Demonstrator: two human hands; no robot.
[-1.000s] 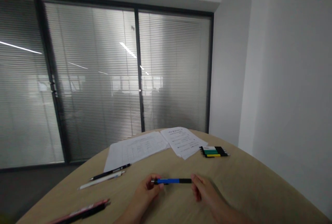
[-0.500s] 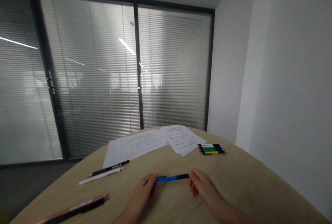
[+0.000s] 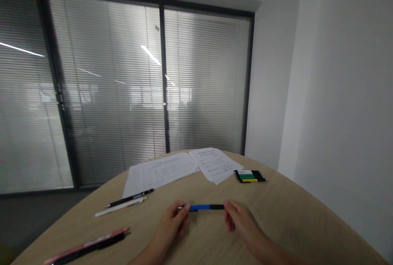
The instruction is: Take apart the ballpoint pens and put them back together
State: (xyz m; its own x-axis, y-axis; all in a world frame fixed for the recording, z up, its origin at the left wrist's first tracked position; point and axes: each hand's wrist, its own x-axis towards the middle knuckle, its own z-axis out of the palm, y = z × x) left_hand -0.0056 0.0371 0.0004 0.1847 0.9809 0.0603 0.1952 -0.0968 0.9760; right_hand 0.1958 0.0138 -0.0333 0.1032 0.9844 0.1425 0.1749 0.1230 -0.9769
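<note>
"Where are the hands, and what are they doing?"

"The left hand [image 3: 172,224] and the right hand [image 3: 240,221] each pinch one end of a blue-and-black pen [image 3: 206,207] between thumb and fingers. The wrists angle inward from the near side, and the pen spans the gap between the hands, lying level with a small metal tip at its left end."

"Does the pen touch the table?"

"I can't tell. It's over the pale wood-look tabletop [image 3: 276,224], whose smooth surface curves away to a rounded rim on the right."

"What's closest on the left?"

"A black pen [image 3: 129,198] lies just beside a white pen [image 3: 121,207], both slanted, well apart from the left hand. Nearer the edge, a pink-and-black pen [image 3: 89,248] runs out of view at the bottom."

"And further off?"

"Two overlapping sheets of printed paper [image 3: 162,171] lie at the far edge. Just right of them is a row of pens with green and yellow bands [image 3: 250,176]."

"What bounds the table?"

"A dark-framed glass partition with slatted blinds [image 3: 107,93] stands beyond the far rim, and a white wall [image 3: 337,93] closes the right side."
</note>
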